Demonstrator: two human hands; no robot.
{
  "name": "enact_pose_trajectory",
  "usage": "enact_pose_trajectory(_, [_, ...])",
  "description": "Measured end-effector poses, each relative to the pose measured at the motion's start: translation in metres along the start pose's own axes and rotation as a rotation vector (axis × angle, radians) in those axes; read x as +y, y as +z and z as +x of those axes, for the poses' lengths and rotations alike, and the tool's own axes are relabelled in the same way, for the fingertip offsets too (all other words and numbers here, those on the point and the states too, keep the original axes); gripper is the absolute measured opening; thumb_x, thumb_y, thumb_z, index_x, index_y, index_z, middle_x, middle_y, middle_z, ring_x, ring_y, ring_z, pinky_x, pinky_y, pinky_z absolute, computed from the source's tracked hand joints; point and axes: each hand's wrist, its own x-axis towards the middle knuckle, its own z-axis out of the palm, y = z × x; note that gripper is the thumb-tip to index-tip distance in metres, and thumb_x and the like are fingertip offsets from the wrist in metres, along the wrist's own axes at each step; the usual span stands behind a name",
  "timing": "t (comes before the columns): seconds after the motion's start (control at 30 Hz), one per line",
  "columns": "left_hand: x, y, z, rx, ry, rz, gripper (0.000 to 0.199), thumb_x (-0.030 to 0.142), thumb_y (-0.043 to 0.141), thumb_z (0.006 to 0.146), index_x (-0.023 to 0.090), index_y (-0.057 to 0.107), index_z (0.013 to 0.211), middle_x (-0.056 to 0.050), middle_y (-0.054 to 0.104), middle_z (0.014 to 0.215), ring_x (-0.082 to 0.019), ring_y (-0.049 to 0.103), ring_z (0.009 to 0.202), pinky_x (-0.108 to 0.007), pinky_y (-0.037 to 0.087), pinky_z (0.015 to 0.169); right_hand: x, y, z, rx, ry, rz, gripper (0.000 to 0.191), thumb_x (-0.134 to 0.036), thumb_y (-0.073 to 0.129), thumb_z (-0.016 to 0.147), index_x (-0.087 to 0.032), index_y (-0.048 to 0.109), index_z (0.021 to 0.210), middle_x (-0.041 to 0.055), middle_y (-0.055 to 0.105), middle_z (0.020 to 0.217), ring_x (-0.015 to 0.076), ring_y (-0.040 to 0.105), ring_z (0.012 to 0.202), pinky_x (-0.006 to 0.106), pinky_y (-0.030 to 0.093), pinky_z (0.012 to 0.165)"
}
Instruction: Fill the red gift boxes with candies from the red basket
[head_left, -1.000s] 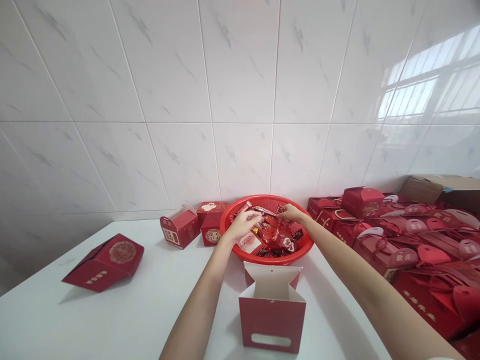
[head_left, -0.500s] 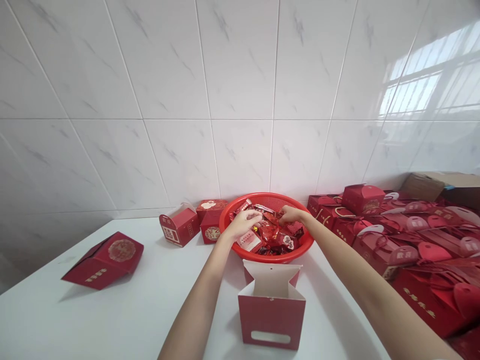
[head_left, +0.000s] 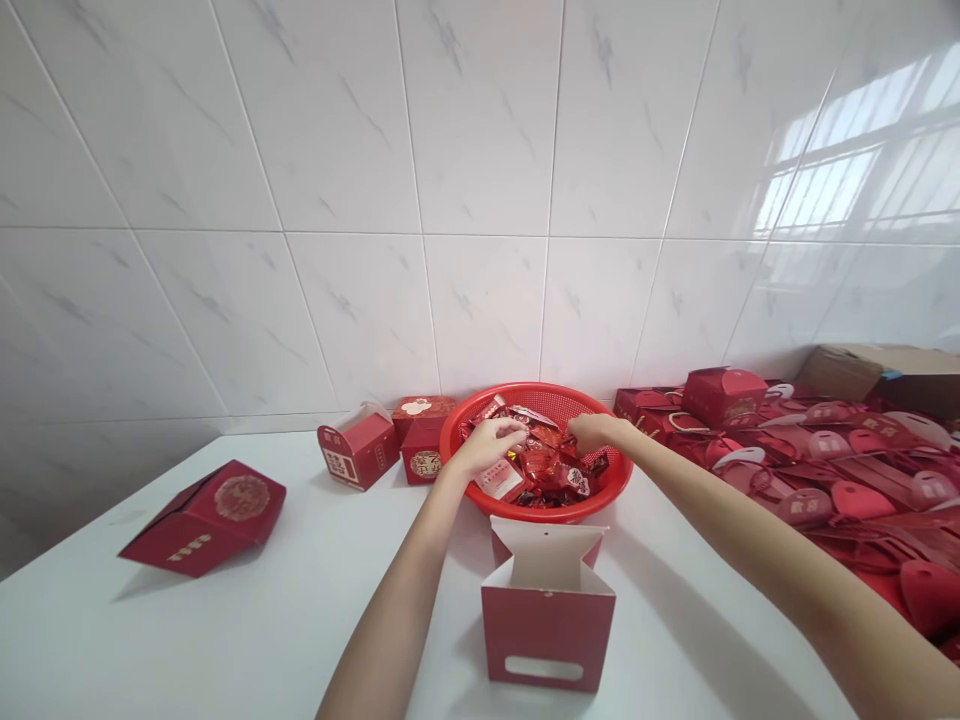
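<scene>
A round red plastic basket holds a heap of red-wrapped sweets and stands against the wall. Over its left side is my left hand, fingers curled in towards the thumb; whatever they hold is hidden. My right hand reaches over the basket's right rear side with its fingers bent down, and their tips cannot be seen. Between my forearms, in front of the basket, a red gift box stands upright with its top open, showing a white inside and a handle slot in the near flap.
A dark red box lies tilted on the white table at left. Small red boxes stand by the wall. Many red gift boxes are packed along the right, with a cardboard carton behind them.
My right hand has shifted slightly right and up, away from the middle of the sweets. The left hand stays nearly in place. The view has shifted a little.
</scene>
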Motion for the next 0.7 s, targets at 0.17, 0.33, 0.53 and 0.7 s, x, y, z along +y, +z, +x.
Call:
enact_pose_trajectory(0.17, [0.001,0.002,0.003,-0.011,0.023,-0.026,0.028,0.036,0.081,0.073,0.014,0.072,0.09,-0.008,0.073,0.097,-0.018,0.07,0.078,-0.033,0.054,0.08,-0.007,0.017,-0.013,-0.074,0.058,-0.21,0.026,0.003,0.078,0.054,-0.015,0.061,0.062,0.0041,0.066,0.074,0.0266,0.067,0.095,0.034,0.053,0.08])
enact_pose_trajectory(0.33, [0.001,0.002,0.002,-0.001,0.039,-0.033,0.031,0.037,0.083,0.07,0.014,0.073,0.088,-0.009,0.073,0.096,-0.017,0.069,0.075,-0.033,0.054,0.078,-0.014,0.015,-0.024,-0.053,0.011,-0.22,0.021,0.0,0.078,0.059,-0.013,0.063,0.067,0.0068,0.068,0.079,0.0258,0.068,0.093,0.036,0.053,0.08])
enact_pose_trajectory(0.53, [0.009,0.002,-0.001,0.054,0.11,-0.071,0.031,0.039,0.083,0.068,0.016,0.074,0.087,-0.009,0.074,0.095,-0.024,0.068,0.092,-0.037,0.053,0.089,-0.009,-0.025,-0.053,0.092,-0.172,0.014,0.014,-0.014,0.074,0.07,-0.016,0.062,0.075,0.0041,0.066,0.08,0.0216,0.065,0.086,0.027,0.049,0.072])
enact_pose_trajectory(0.7, [0.025,0.005,-0.015,0.094,0.195,-0.139,0.04,0.052,0.076,0.071,0.018,0.073,0.092,-0.007,0.074,0.098,-0.024,0.068,0.097,-0.039,0.052,0.095,-0.008,-0.032,-0.096,0.179,-0.502,0.765,0.034,-0.039,0.079,0.07,-0.017,0.053,0.071,-0.0054,0.049,0.062,0.0088,0.046,0.057,0.021,0.038,0.054])
